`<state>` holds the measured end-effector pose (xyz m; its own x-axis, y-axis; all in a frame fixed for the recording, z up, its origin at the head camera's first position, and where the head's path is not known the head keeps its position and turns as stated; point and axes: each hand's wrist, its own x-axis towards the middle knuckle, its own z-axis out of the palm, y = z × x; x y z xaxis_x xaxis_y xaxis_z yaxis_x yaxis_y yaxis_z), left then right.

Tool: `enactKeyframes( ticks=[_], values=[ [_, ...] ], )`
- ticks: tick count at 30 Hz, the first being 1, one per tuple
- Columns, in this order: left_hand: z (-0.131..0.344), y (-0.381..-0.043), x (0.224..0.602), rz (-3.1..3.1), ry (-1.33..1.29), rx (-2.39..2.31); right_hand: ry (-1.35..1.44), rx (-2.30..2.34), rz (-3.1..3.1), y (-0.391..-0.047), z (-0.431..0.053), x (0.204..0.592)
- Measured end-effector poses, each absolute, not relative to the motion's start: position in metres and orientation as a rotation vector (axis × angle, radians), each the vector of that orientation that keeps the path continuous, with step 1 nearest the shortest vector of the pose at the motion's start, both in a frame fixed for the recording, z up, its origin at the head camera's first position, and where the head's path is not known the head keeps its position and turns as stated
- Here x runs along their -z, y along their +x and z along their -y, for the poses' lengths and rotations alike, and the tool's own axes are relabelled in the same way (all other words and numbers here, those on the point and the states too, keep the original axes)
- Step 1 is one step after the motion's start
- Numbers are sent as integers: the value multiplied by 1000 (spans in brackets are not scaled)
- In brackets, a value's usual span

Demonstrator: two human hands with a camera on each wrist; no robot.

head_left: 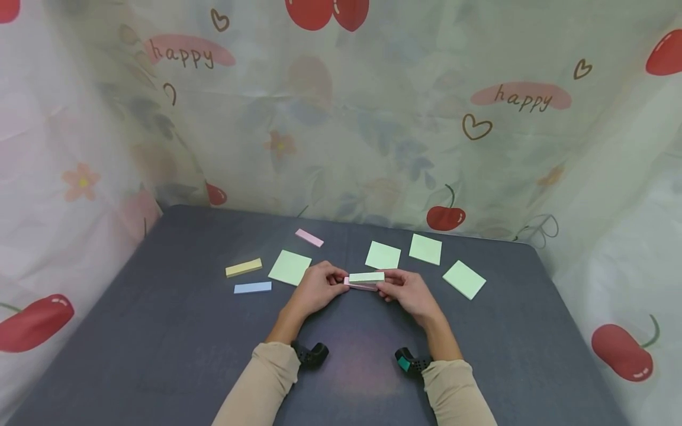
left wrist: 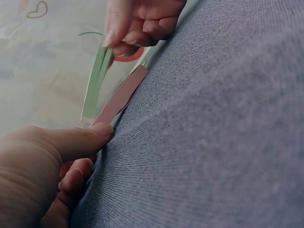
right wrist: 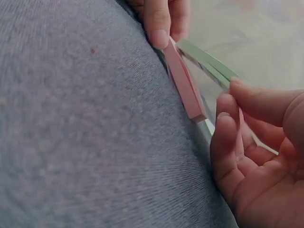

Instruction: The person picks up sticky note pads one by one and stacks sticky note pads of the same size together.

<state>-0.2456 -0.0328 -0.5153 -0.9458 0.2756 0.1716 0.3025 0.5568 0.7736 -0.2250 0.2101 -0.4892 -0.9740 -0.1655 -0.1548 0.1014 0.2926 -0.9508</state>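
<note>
My left hand (head_left: 319, 287) pinches one end of a narrow pink sticky-note pad (left wrist: 121, 95) between thumb and fingers, low over the dark table. Between its thumb and fingertips my right hand (head_left: 409, 291) grips a narrow light-green sticky-note pad (right wrist: 206, 59), close to one end. In the head view the green strip is at a slant just above and behind the pink one. Their left ends come close together, while the right ends stand apart. Whether the strips touch near my left fingers is unclear.
On the dark cloth-covered table (head_left: 160, 355), a yellow strip (head_left: 243, 268), a blue strip (head_left: 253, 287) and a light-green square pad (head_left: 289, 267) lie left. Another pink strip (head_left: 309, 238) lies behind. Three green squares (head_left: 382, 255) lie at right. A printed curtain (head_left: 341, 160) stands behind.
</note>
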Motion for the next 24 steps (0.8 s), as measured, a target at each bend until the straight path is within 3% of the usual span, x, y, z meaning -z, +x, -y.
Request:
enactKeyframes(
  ticks=[24],
  values=[
    [34, -247, 518, 2722, -554, 1413, -105, 1503, -2561, -224, -198, 498]
  ],
)
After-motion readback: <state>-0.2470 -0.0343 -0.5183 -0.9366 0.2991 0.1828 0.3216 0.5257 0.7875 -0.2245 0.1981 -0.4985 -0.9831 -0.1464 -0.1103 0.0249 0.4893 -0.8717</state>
